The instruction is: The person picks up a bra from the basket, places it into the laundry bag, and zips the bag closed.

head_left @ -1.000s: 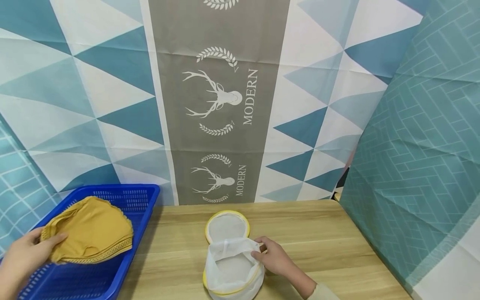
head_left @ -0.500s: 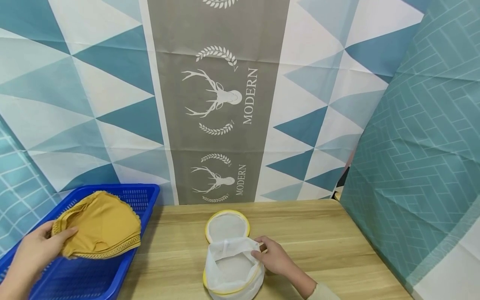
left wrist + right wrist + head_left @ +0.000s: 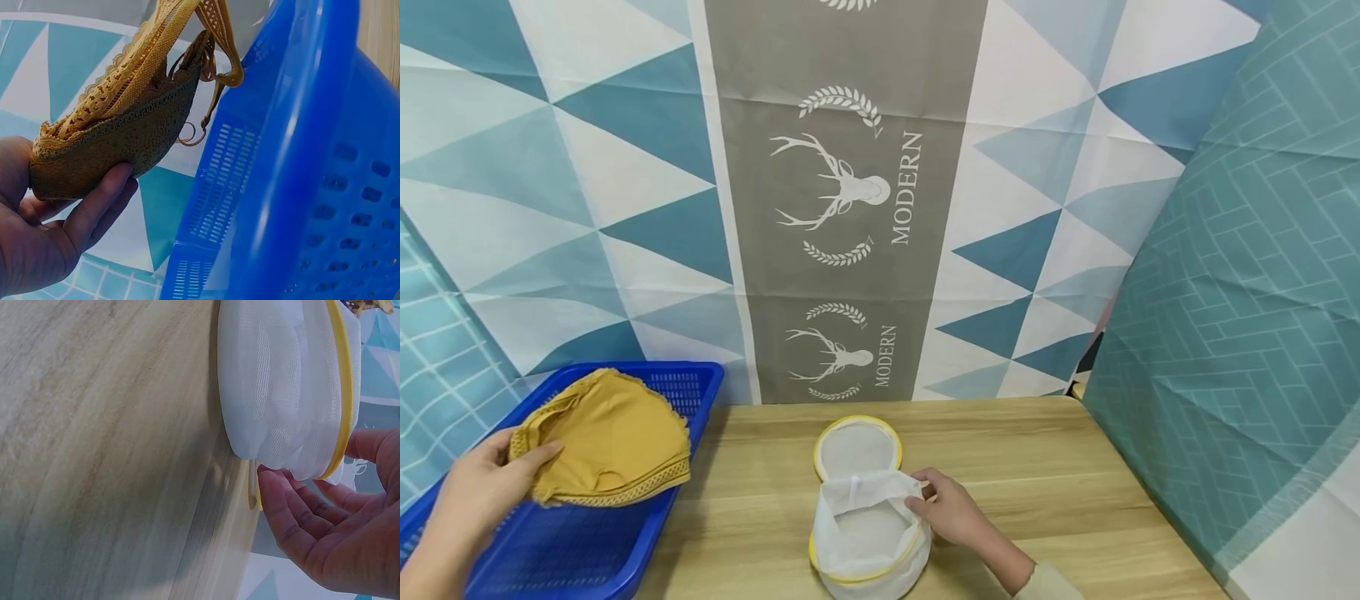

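A mustard-yellow bra (image 3: 617, 442) with lace edging is pinched at its left end by my left hand (image 3: 482, 492), which holds it above the blue basket. In the left wrist view, the bra's (image 3: 125, 134) cups and straps show, with the thumb on one side and fingers on the other. On the table, a white mesh laundry bag (image 3: 910, 567) with yellow trim stands with its mouth uncovered. Its round lid (image 3: 857, 450) lies folded back behind it. My right hand (image 3: 951, 508) pinches the bag's right rim; the right wrist view shows fingers beneath the mesh bag (image 3: 281, 381).
The blue plastic basket (image 3: 640, 550) with slotted sides stands at the left, against the wooden table (image 3: 1037, 475). A patterned cloth (image 3: 842, 275) hangs behind the table, and a teal cloth (image 3: 1247, 333) hangs along the right side.
My left hand has moved right and slightly up with the bra, toward the basket's right side. The right hand keeps its hold on the bag's rim. The head view has shifted slightly.
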Demonstrator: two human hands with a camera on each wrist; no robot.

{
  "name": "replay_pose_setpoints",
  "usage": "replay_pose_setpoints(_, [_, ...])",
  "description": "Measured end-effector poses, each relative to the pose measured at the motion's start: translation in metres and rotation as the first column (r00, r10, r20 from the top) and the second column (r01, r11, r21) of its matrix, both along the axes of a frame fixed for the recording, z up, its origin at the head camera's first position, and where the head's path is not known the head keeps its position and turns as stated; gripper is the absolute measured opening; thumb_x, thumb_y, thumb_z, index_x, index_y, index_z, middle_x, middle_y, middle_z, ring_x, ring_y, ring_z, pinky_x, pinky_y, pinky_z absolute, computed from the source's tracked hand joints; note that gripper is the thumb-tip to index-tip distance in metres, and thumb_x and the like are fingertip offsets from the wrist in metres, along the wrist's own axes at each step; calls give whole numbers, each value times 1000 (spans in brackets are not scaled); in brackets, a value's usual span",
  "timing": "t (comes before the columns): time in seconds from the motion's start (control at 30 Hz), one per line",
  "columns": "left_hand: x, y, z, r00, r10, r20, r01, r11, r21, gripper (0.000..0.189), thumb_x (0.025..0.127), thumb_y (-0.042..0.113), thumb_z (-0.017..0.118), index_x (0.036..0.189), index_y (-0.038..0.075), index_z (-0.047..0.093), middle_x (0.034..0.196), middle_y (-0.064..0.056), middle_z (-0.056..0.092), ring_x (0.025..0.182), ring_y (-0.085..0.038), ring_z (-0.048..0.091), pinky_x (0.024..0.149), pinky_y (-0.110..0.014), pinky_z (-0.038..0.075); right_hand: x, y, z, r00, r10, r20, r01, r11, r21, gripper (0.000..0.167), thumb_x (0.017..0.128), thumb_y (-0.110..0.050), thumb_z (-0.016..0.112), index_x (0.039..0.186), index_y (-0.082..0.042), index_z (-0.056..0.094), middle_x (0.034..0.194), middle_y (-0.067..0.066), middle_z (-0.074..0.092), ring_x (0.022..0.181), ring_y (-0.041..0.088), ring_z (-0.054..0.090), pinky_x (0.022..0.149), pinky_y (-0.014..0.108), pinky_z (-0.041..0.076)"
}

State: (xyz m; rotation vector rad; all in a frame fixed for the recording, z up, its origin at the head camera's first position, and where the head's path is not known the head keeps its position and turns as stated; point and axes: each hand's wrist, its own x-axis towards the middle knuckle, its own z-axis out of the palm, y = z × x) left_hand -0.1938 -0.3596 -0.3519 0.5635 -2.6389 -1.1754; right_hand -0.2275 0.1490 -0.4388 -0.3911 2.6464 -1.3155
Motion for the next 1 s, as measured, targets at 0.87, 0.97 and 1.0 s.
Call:
replay_pose_setpoints(0.87, [8, 29, 11, 989, -135, -55, 134, 990, -32, 65, 97, 39, 46, 136, -11, 34, 86, -4, 60, 62, 0, 53, 55, -26, 49, 0, -2, 1, 1000, 12, -6, -12, 1000, -11, 41, 90, -23, 62, 121, 1, 54, 90, 9, 63, 74, 15, 58, 56, 26, 48])
replay_pose_setpoints(0.97, [8, 32, 9, 986, -147, -77, 144, 989, -44, 63, 96, 39, 47, 134, -11, 35, 86, -4, 61, 61, 0, 53, 55, -26, 49, 0, -2, 1, 1000, 14, -9, -14, 1000, -10, 40, 90, -23, 62, 121, 1, 54, 90, 9, 63, 73, 15, 57, 56, 25, 48])
replay_pose_setpoints(1.0, [8, 33, 9, 985, -150, -81, 147, 988, -48, 63, 96, 39, 47, 134, -11, 36, 86, -4, 61, 61, 0, 53, 55, -25, 49, 0, -2, 1, 1000, 14, -10, -15, 1000, -11, 40, 90, -23, 62, 121, 1, 54, 90, 9, 63, 73, 15, 57, 56, 25, 48])
